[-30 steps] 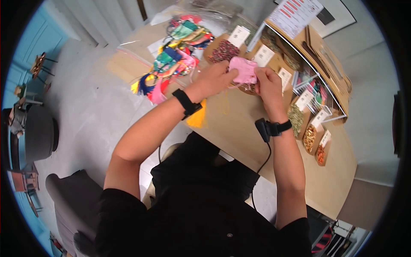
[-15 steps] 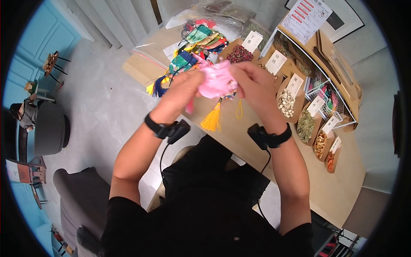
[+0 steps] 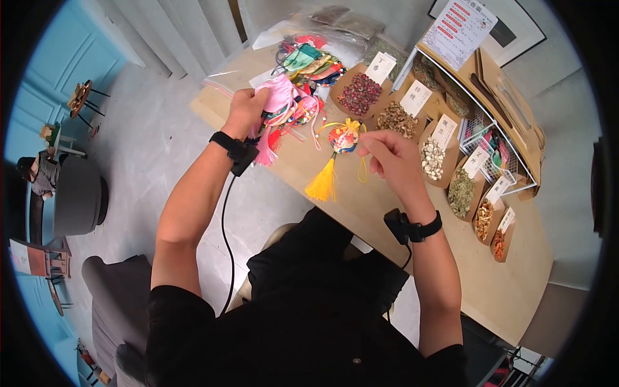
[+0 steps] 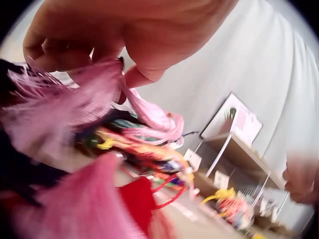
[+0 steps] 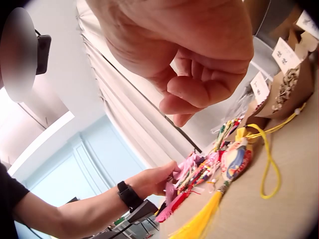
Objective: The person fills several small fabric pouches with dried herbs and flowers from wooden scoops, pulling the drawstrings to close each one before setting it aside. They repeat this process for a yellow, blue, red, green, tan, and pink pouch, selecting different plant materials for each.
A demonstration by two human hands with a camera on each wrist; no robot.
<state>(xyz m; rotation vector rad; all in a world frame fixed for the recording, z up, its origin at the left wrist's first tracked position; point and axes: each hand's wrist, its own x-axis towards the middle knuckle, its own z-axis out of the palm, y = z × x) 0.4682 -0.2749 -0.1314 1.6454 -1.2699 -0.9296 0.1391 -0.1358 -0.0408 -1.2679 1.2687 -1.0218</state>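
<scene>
At the pile of colourful sachets, my left hand (image 3: 246, 111) pinches a pink sachet (image 3: 279, 95) between thumb and fingers. In the left wrist view a pink tassel (image 4: 65, 109) hangs below those fingers. My right hand (image 3: 394, 158) hovers beside a round patterned sachet (image 3: 342, 138) with a yellow drawstring top. Its fingers are loosely bent and nothing lies between them, as the right wrist view shows. A yellow tassel (image 3: 322, 182) extends from the patterned sachet towards the table edge, and a yellow cord loop (image 5: 269, 185) lies beside it.
Kraft-paper trays of dried herbs, among them dark red buds (image 3: 361, 95) and white slices (image 3: 432, 160), line the table's far right side with labels. Behind them stands a shelf rack with a printed sign (image 3: 459, 31). Plastic bags (image 3: 342, 22) lie at the back.
Both hands held the pink sachet over the middle of the table. The left hand has carried it left to the pile, and the right hand has let go. The patterned sachet now shows fully.
</scene>
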